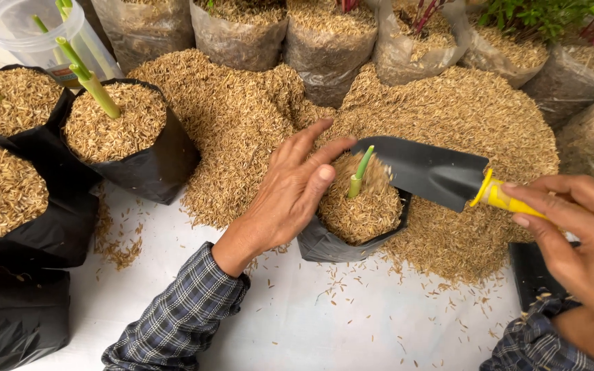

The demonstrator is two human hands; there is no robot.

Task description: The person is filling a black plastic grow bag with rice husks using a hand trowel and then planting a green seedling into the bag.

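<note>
- Black plastic forms the small grow bag (pixel 324 242) at the centre, standing on a white sheet (pixel 297 323) and filled to the brim with tan rice husks.
- A pale green cutting (pixel 359 175) stands upright in the middle of that bag's husks, leaning slightly to the right.
- The left hand (pixel 290 192) cups the bag's left rim; its fingers are loosely curled, the fingertips (pixel 324 172) resting on the husk surface just beside the cutting.
- The right hand (pixel 579 233) has its fingers closed round the yellow handle of a trowel (pixel 434 172), whose black blade lies tilted over the bag's right edge, its tip near the cutting.
- A broad heap of loose husks (pixel 242 117) is piled behind and around the bag, touching its back and right sides; stray husks are scattered over the sheet in front.
- To the left stand several filled black bags (pixel 125 130); the nearest carries a thicker green stalk (pixel 94 82) stuck in at a slant.
- A clear plastic container (pixel 36 31) holding more green stalks sits at the top left, behind those bags.
- Translucent sacks (pixel 324 48) of husks line the far edge, some with red-stemmed and green plants.
- Both forearms wear dark checked sleeves (pixel 180 316).
</note>
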